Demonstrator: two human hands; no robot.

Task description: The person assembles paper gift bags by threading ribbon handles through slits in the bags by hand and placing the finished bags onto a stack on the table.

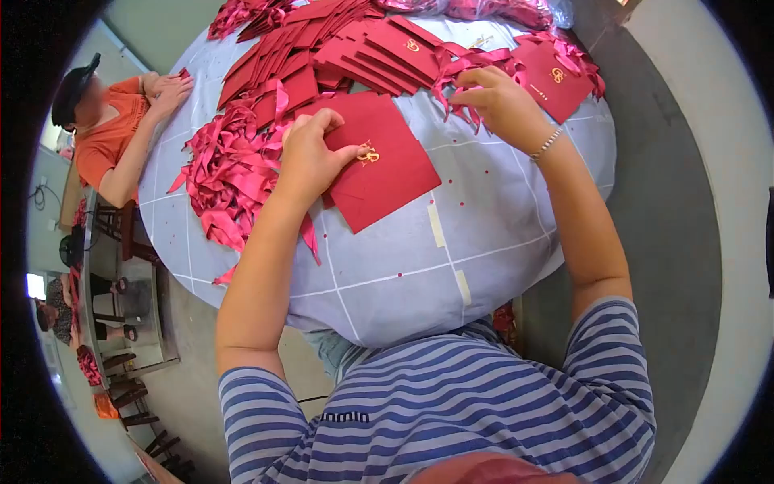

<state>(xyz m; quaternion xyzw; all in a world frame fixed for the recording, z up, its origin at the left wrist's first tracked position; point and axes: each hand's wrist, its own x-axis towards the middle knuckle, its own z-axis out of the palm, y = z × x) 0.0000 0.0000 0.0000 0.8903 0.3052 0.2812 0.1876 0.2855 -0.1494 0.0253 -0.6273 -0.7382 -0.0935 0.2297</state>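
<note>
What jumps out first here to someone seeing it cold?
Red dominates: a fan of red envelopes along the far edge of the pale checked table, with a tangle of red ribbons on its left side. In the middle, the left hand presses on a red folder with a gold emblem, while the right hand pinches ribbon further back. A person in orange sits at far left.

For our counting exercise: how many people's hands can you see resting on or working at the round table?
4. The left hand presses the red card; the right hand pulls red ribbons; a co-worker's two hands rest at the table's far-left edge. More may be hidden.
</note>
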